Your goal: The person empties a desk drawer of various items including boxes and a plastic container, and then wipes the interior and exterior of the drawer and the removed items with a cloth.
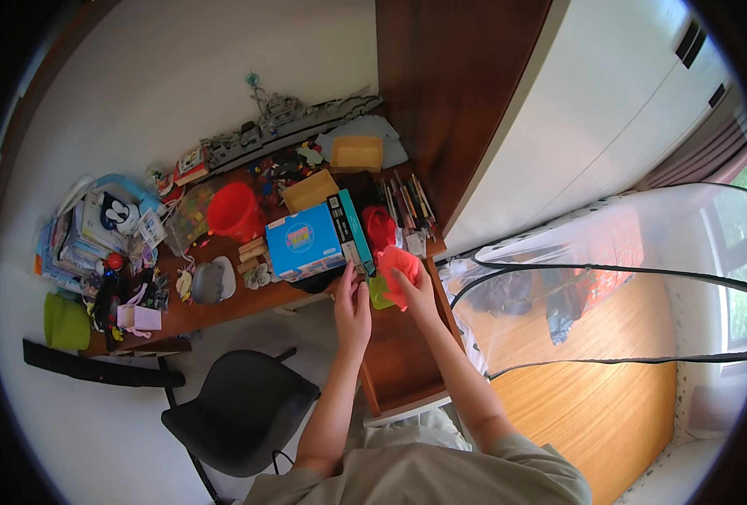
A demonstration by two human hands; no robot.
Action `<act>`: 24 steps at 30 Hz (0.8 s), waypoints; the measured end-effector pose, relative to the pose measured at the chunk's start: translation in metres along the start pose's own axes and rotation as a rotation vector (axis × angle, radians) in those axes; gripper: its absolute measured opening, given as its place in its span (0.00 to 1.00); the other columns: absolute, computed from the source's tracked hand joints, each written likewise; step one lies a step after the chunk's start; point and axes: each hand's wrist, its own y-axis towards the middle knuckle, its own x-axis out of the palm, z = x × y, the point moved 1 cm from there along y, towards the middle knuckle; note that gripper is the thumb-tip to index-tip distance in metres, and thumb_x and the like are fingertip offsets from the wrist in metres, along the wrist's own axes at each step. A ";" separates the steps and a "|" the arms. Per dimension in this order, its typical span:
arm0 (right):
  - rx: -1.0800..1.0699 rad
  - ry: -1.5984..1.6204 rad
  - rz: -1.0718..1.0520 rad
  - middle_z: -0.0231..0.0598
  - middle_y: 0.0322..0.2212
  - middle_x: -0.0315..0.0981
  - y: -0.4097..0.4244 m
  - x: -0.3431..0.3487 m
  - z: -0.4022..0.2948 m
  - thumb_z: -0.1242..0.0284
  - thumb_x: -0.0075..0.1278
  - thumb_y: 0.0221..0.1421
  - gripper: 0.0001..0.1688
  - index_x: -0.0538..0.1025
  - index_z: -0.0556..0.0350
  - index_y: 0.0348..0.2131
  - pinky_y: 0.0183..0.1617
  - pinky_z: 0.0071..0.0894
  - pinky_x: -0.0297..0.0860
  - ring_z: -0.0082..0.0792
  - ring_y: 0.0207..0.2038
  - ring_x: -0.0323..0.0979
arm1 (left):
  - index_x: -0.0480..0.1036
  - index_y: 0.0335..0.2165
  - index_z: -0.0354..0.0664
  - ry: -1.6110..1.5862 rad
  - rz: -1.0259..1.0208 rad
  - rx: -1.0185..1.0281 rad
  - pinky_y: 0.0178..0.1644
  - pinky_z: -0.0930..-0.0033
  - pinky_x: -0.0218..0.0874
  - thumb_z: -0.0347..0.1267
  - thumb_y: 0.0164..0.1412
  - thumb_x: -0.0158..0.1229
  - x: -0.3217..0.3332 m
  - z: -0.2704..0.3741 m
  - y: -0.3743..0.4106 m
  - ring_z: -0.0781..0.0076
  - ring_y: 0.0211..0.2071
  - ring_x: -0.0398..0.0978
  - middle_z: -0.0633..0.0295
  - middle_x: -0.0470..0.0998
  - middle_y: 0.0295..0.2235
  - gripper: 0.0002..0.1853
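My right hand (pixel 413 291) grips a crumpled coral-red piece of thin material (pixel 401 268), cloth or plastic. My left hand (pixel 352 309) is raised with its fingers extended, fingertips at the near end of a slim black-and-teal box (pixel 350 230); whether they touch it I cannot tell. That box stands on edge against a blue printed carton (pixel 304 242). Below my hands a wooden drawer (pixel 402 360) is pulled out. A lime-green item (pixel 380 294) lies at its far end, partly hidden by my right hand. Behind the coral material sits a darker red item (pixel 380 226).
On the desk are pens and pencils (pixel 408 199), a red bucket (pixel 235 211), open cardboard trays (pixel 356 153), a grey toy-brick warship (pixel 272 129) and stacked books (pixel 86 230). A black chair (pixel 241 413) stands left; a mesh tent (pixel 569 278) is at right.
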 end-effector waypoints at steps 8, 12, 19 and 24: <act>-0.287 -0.706 0.088 0.39 0.39 0.72 0.016 0.032 0.002 0.67 0.58 0.43 0.27 0.70 0.54 0.44 0.44 0.27 0.65 0.29 0.40 0.71 | 0.50 0.56 0.38 -0.259 -0.033 0.000 0.57 0.68 0.46 0.34 0.63 0.38 0.002 -0.009 0.015 0.67 0.55 0.57 0.52 0.58 0.54 0.25; -0.173 -0.741 0.111 0.42 0.34 0.74 0.015 0.041 -0.005 0.57 0.57 0.41 0.29 0.71 0.46 0.44 0.41 0.34 0.67 0.42 0.39 0.72 | 0.50 0.56 0.38 -0.290 -0.071 -0.037 0.59 0.68 0.43 0.37 0.64 0.37 -0.003 -0.015 0.018 0.67 0.55 0.55 0.52 0.58 0.54 0.25; -0.232 -0.957 0.226 0.45 0.24 0.74 0.017 0.042 -0.003 0.61 0.52 0.44 0.22 0.73 0.47 0.41 0.33 0.34 0.68 0.42 0.29 0.74 | 0.51 0.56 0.40 -0.381 -0.150 -0.186 0.59 0.68 0.43 0.37 0.64 0.37 -0.007 -0.006 0.022 0.69 0.55 0.56 0.57 0.60 0.54 0.24; -0.305 -0.884 0.317 0.49 0.22 0.73 0.016 0.029 0.005 0.64 0.48 0.46 0.20 0.72 0.51 0.40 0.30 0.41 0.67 0.48 0.26 0.72 | 0.51 0.56 0.38 -0.405 -0.244 -0.116 0.58 0.69 0.43 0.32 0.64 0.37 0.007 -0.001 0.025 0.69 0.57 0.53 0.54 0.58 0.54 0.23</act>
